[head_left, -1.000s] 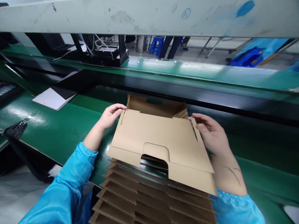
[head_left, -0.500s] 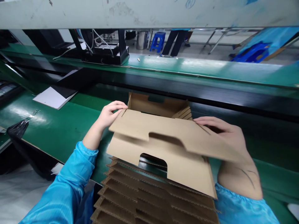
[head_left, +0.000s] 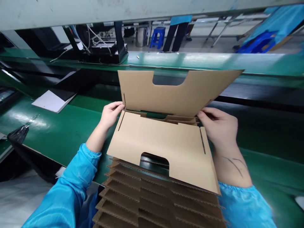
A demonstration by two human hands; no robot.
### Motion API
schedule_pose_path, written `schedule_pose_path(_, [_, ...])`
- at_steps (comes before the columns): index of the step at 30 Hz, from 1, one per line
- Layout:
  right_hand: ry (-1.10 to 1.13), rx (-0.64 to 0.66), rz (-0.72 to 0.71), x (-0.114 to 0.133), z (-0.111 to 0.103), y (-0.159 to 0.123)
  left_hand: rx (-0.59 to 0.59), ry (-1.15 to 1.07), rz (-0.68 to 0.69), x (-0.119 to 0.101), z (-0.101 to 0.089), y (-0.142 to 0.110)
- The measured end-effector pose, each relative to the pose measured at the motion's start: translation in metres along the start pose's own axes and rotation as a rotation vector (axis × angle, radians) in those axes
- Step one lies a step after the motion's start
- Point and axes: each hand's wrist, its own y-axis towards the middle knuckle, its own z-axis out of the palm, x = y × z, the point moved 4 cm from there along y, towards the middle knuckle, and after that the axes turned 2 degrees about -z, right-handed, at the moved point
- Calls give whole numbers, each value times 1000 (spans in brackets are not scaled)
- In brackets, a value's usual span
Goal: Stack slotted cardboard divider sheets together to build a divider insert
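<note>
With our left hand [head_left: 110, 115] and right hand [head_left: 219, 126] pinching its lower corners, we hold the notched cardboard sheet [head_left: 171, 98] raised just beyond the slotted cardboard panel [head_left: 161, 134], seemingly positioning it, and the next move likely calls for evenly matched grips.

You have two hands [head_left: 109, 116] [head_left: 219, 128], one raised cardboard panel [head_left: 163, 98], stacked cardboard pieces [head_left: 154, 137] overlapping too much to count, two blue stools [head_left: 159, 30] [head_left: 261, 41], one metal bin [head_left: 140, 38]

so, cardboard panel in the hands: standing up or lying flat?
Standing up: the cardboard panel has its notched edge at the top, left hand and right hand at its lower corners. Exact tilt: cannot tell.
</note>
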Motion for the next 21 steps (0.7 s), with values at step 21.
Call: schedule_pose_path(21, [-40, 637, 56, -49, 26, -10, 447, 349, 231, 24, -9, 10])
